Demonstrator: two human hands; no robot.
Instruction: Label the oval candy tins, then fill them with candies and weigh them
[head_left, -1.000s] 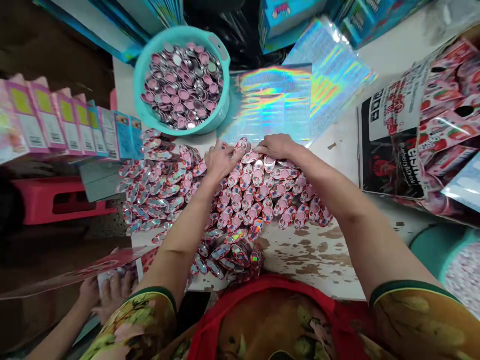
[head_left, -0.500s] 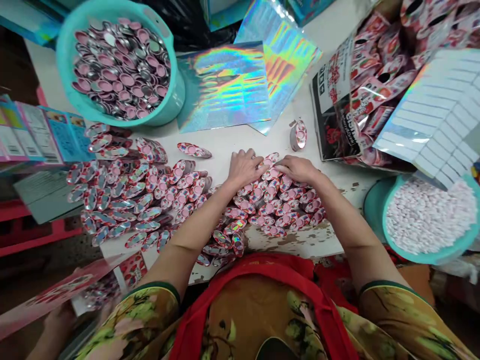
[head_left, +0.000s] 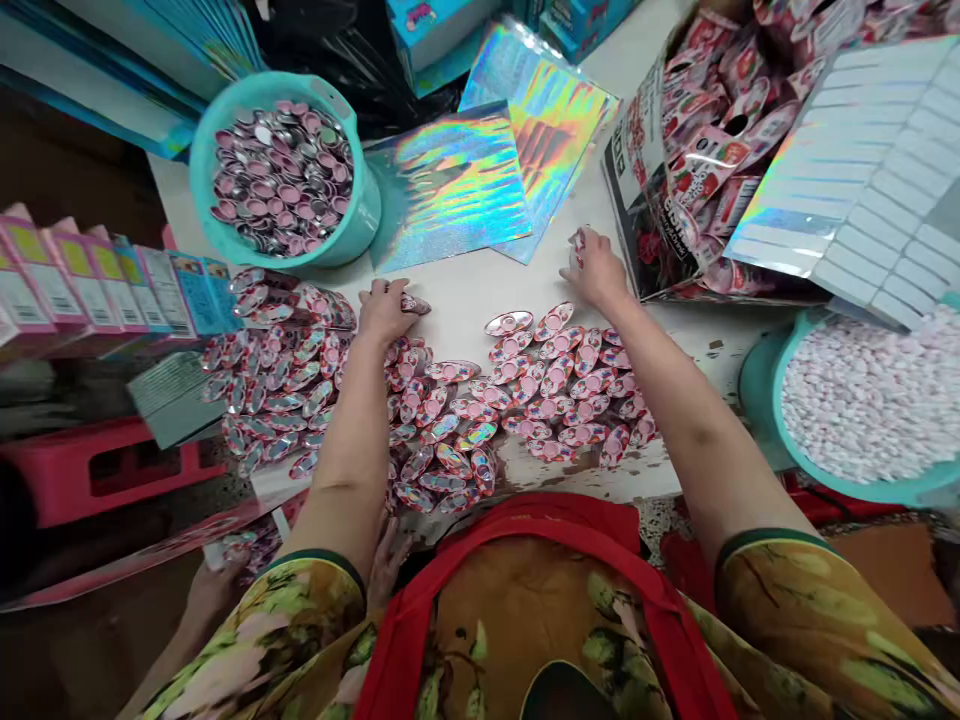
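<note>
And here's your right hand (head_left: pixel 596 268), up above the middle of the frame and right of centre, fingers curled round a small foil packet (head_left: pixel 576 248); that grip is grasping it! Over to your left hand (head_left: pixel 384 310), left of centre: its fingers are at another packet (head_left: pixel 415 304), but whether that grip is clenched on it or merely touching, I cannot tell.

Below, the packets crowd the bench (head_left: pixel 472 290). A dense left-hand cluster (head_left: pixel 281 385) packs in beside your left forearm, shiny silver faces and pink ovals jostling together, and it runs on past your arm to meet the right-hand cluster (head_left: pixel 581 385) at centre, where pink ovals top most of the packets. One silver-faced packet (head_left: pixel 509 323) lies at that group's upper left edge.

Upper left, a turquoise basin (head_left: pixel 367 215) brims with pink-and-silver oval pieces (head_left: pixel 281 180). Just beside it, two holographic sheets (head_left: pixel 457 190) overlap, throwing rainbow light! Upper right, an open box (head_left: pixel 630 185) bulges with strawberry-printed packs (head_left: pixel 705 170), and below it at the right edge a second basin (head_left: pixel 761 375) holds a heap of small pale pieces (head_left: pixel 862 410).
</note>
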